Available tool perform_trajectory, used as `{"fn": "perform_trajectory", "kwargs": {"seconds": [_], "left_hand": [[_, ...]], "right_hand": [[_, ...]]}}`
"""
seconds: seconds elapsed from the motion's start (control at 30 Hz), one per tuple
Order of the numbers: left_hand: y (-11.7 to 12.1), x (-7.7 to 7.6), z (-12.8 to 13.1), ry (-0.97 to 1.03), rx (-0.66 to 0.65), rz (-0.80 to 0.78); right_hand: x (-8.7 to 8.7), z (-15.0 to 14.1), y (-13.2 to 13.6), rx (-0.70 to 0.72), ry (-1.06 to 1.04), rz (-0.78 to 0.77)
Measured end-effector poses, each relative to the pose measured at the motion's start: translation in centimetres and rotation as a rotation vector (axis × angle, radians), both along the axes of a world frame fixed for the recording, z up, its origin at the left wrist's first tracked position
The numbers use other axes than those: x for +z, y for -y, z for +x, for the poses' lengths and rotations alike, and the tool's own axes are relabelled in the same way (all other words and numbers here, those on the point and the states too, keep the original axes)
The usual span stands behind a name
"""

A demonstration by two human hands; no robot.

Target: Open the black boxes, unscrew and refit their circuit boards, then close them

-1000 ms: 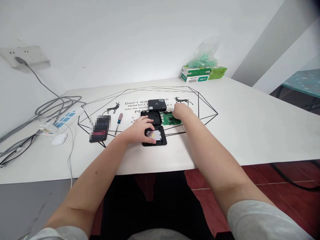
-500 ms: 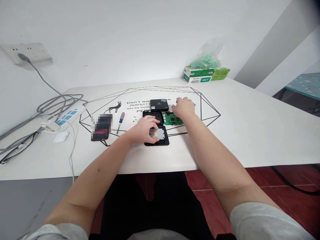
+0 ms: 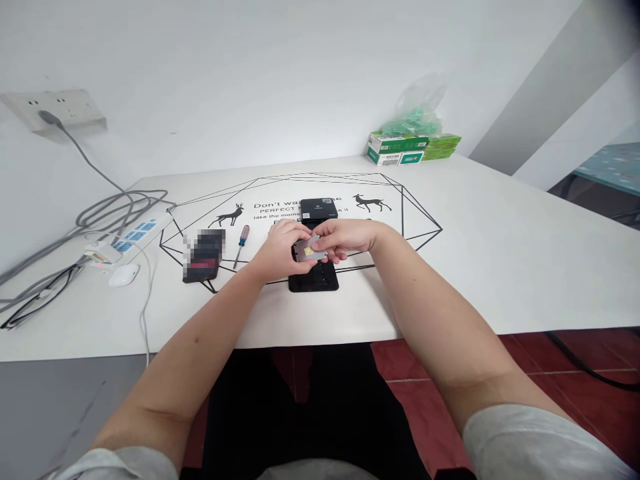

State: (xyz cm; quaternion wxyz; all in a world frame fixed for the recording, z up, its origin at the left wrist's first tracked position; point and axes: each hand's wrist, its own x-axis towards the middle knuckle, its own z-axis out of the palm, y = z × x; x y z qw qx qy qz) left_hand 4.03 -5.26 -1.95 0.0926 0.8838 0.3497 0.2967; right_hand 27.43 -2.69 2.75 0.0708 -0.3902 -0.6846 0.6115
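Observation:
Between my two hands is a thin silver metal plate with a small yellow square on it, raised over the black plastic case parts. My left hand grips its left side, thumb below and fingers above. From the right, my right hand pinches the same plate, thumb on its face. Under the hands lies a black case half, flat on the table. Just beyond my fingers rests a black square box with labels. The green circuit board is hidden now.
A screwdriver and a pixelated dark object lie to the left. Farther left are a power strip, a white earbud case, glasses and cables. Green-and-white boxes with a plastic bag stand by the wall.
My left hand has lifted the metal plate off the black case half. My right hand has come left and toward me from beside the circuit board and taken hold of the plate.

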Motion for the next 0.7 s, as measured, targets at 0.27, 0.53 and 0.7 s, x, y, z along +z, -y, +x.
{"fn": "perform_trajectory", "kwargs": {"seconds": [0.27,0.53,0.7], "left_hand": [[0.2,0.0,-0.3,-0.151,0.023,-0.171],[-1.0,-1.0,-1.0,-0.282,0.114,-0.219],[-1.1,-0.8,-0.9,-0.253,0.066,-0.190]], "right_hand": [[1.2,4.1,-0.9,0.057,0.338,0.080],[0.1,4.6,-1.2,-0.147,0.516,-0.039],[0.1,4.6,-1.3,-0.152,0.573,-0.037]]}}
